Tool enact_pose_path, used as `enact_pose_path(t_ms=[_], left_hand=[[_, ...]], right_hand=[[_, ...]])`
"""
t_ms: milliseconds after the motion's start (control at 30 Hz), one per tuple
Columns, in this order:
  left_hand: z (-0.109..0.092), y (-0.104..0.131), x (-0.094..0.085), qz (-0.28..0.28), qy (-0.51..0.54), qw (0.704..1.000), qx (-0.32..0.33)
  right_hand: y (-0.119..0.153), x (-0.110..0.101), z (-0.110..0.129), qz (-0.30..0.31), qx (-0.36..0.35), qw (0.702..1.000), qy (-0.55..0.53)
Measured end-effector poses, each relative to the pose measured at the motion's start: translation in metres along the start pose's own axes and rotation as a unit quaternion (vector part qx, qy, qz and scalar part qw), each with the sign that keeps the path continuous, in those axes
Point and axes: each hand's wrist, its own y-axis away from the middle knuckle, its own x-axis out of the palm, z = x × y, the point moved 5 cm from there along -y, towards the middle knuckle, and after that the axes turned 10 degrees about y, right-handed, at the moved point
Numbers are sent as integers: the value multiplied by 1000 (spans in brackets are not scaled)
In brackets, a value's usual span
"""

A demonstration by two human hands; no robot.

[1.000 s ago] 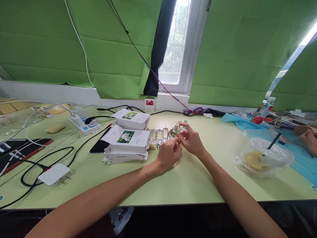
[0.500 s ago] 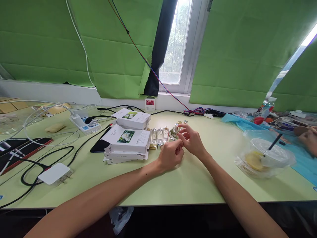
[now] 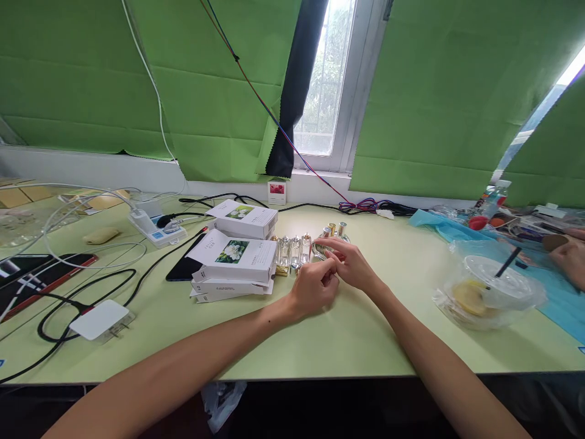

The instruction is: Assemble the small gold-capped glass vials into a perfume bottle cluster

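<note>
My left hand (image 3: 315, 285) rests closed on the table beside several small glass bottles (image 3: 295, 250); whatever its curled fingers may hold is hidden. Against its knuckles lies my right hand (image 3: 351, 263), fingers stretched out to the left, low over more bottles that it partly covers. Gold and silver caps (image 3: 334, 229) stick up just behind the right hand. To the left of the bottles is a stack of white boxes (image 3: 244, 262) with a white-flower picture, the top one with its flap open.
Behind the stack sits another white box (image 3: 242, 218). A dark phone (image 3: 185, 265), cables and a white charger (image 3: 101, 320) lie at left. On the right stands a bagged plastic cup (image 3: 487, 286) with a straw. At the far right is another person's hand (image 3: 571, 259).
My right hand's raised fingers have dropped from the caps and now lie flatter, pointing left. More of the caps shows behind them. My left hand has barely moved.
</note>
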Motion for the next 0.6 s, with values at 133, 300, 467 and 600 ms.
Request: enact_pose_path(t_ms=[133,300,467,600], left_hand=[[-1,0,-1,-10,-7,1000,7],[-5,1,-3,-26,-20,999,31],[-13,3,-4,-39,-57,992,102],[-30,8,2,12,-121,974,192]], right_hand=[[0,3,-2,22,-8,1000,-10],[1,6,-2,38,-4,999,-18],[1,6,0,37,-1,999,-23],[1,8,0,33,32,999,6]])
